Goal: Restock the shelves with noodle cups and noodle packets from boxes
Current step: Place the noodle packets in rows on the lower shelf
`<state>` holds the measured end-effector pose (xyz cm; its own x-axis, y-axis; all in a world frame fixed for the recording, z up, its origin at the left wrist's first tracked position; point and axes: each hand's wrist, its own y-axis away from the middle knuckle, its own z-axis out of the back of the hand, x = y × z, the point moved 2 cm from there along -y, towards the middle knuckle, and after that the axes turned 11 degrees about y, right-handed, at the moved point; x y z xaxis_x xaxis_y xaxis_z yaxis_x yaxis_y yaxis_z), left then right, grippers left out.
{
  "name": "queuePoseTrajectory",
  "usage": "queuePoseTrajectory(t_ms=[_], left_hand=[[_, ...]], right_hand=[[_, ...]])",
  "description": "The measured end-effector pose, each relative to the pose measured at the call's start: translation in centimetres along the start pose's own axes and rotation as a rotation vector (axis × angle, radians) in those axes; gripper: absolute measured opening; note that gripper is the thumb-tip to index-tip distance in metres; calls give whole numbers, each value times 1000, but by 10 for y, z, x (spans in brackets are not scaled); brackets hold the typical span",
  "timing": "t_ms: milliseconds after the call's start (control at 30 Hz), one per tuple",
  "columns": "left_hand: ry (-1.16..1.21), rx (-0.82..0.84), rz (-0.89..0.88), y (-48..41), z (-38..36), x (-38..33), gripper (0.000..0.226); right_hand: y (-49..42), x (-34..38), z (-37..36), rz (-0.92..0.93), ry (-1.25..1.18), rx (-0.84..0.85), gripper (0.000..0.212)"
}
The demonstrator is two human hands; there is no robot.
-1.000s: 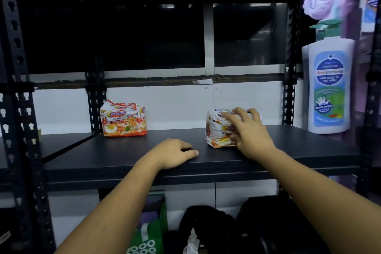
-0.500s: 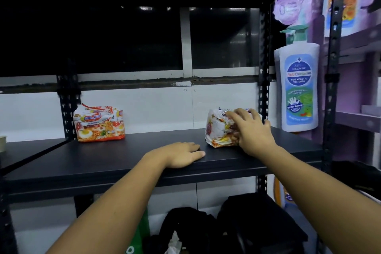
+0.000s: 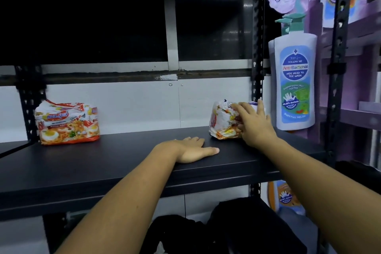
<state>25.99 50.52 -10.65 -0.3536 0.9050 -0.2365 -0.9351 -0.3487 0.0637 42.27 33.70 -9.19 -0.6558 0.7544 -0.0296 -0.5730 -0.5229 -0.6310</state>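
Presently the right hand lays near-straight fingers on the crinkled white-and-orange plastic noodle multipack, just left of the white pump bottle, apparently squaring it. Left hand, flat and empty, seemingly braces lower-left of that bottle.

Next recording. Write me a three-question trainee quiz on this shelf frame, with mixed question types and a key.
1. True or false: the left hand lies flat on the black metal shelf, holding nothing.
2. Fill in: the orange-and-white noodle multipack stands toward the shelf's ___ end.
3. What does the right hand rest on?
A) that multipack
B) the white crinkled noodle packet
C) the white pump bottle

Key: 1 true; 2 left; 3 B.
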Motion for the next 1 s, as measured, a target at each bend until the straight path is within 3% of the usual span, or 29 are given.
queuePoseTrajectory(t_ms=[300,700,833,1000], left_hand=[[-32,77,0,-32,5,-5,109],[-14,81,-42,-44,7,-2,123],[-13,85,-49,-42,8,-2,112],[-10,85,-48,-40,8,-3,110]], right_hand=[[-60,-30,-34,-11,22,73,81],[-90,-38,-53,-18,321,-24,78],[-88,-30,-57,-43,383,-79,83],[-89,-30,-67,-28,194,-5,83]])
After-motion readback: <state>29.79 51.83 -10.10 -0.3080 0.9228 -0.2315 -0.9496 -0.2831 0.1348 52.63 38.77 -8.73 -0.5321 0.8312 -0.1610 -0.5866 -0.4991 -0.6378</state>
